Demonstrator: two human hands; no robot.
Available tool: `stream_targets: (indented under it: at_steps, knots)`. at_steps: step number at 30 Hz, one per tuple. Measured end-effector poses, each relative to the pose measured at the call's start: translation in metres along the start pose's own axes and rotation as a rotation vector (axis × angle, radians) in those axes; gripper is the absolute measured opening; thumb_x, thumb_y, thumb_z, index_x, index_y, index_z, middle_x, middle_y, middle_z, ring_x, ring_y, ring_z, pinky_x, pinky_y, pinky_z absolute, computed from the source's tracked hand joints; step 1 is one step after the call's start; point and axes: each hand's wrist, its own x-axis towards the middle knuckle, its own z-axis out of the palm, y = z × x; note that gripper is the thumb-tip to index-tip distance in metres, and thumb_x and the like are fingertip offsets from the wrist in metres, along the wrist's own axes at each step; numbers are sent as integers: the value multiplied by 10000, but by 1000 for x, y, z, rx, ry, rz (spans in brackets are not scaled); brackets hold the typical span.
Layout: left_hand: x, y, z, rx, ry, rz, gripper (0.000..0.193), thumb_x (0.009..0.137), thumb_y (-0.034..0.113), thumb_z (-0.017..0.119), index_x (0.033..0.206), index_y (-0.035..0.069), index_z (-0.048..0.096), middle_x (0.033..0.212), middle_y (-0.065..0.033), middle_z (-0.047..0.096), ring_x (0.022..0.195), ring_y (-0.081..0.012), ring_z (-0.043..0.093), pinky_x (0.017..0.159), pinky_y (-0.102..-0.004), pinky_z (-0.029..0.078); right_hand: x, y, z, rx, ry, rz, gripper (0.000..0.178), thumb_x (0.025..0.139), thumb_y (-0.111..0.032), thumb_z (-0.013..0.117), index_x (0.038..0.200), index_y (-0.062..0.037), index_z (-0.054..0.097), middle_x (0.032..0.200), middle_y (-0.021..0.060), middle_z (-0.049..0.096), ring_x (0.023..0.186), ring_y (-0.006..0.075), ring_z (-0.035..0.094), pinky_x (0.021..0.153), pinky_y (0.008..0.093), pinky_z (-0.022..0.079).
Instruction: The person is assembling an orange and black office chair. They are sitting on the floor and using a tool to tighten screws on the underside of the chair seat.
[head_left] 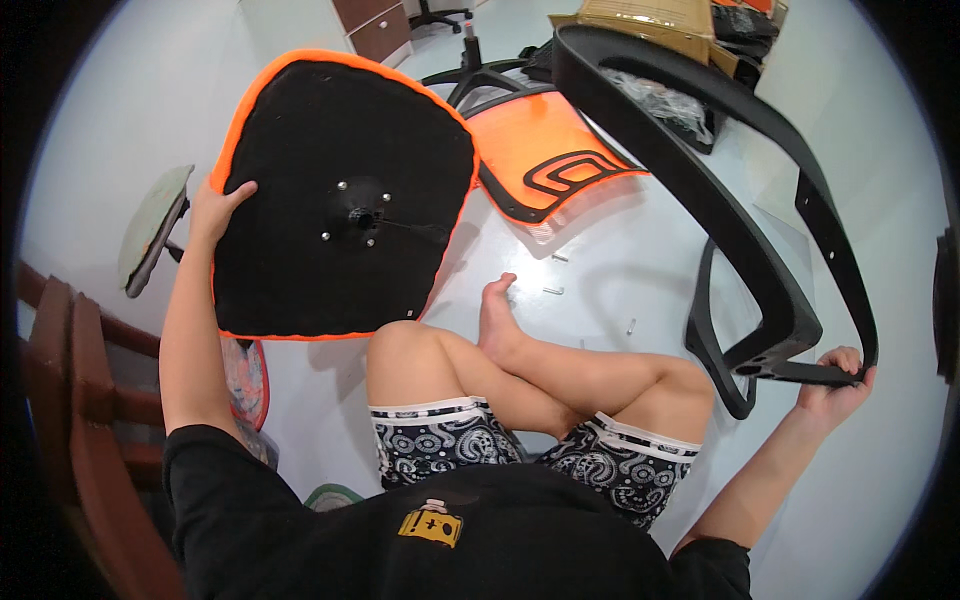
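Note:
My left hand (222, 205) grips the left edge of a chair seat (290, 140), thumb on its underside. The seat stands tilted, its black underside facing me and orange fabric showing around the rim. Several silvery bolt heads surround a dark central socket there. At the right, my right hand (838, 388) is closed around the lower corner of a black looped armrest (690, 180), which is held up off the floor. A second black armrest (706, 320) is partly hidden behind it. Several small bolts (553, 290) lie on the floor beyond my crossed legs.
An orange mesh backrest (550, 130) with a black frame lies ahead on the floor. Behind it stands a black chair base (475, 75). An opened cardboard box (650, 18) with plastic wrap sits at the back right. Brown wooden furniture (95, 370) is close on the left.

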Motion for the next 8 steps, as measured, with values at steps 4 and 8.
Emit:
stream_targets:
  at_steps: [4, 8]
  knots:
    - [-19, -84, -21, -133, -70, -264, 712, 708, 449, 817, 1219, 9, 588, 1091, -131, 678, 941, -261, 666, 872, -372, 488, -14, 34, 7, -201, 28, -38, 286, 939, -212, 516, 768, -88, 323, 700, 27, 349, 578, 126, 369, 514, 243, 408]
    - [-52, -147, -33, 43, 16, -431, 692, 720, 476, 802, 1222, 41, 607, 1091, -135, 681, 972, -261, 661, 883, -365, 483, -15, 61, 4, -272, -59, -39, 305, 903, -270, 568, 722, -106, 386, 705, 20, 416, 596, 113, 451, 499, 231, 439]
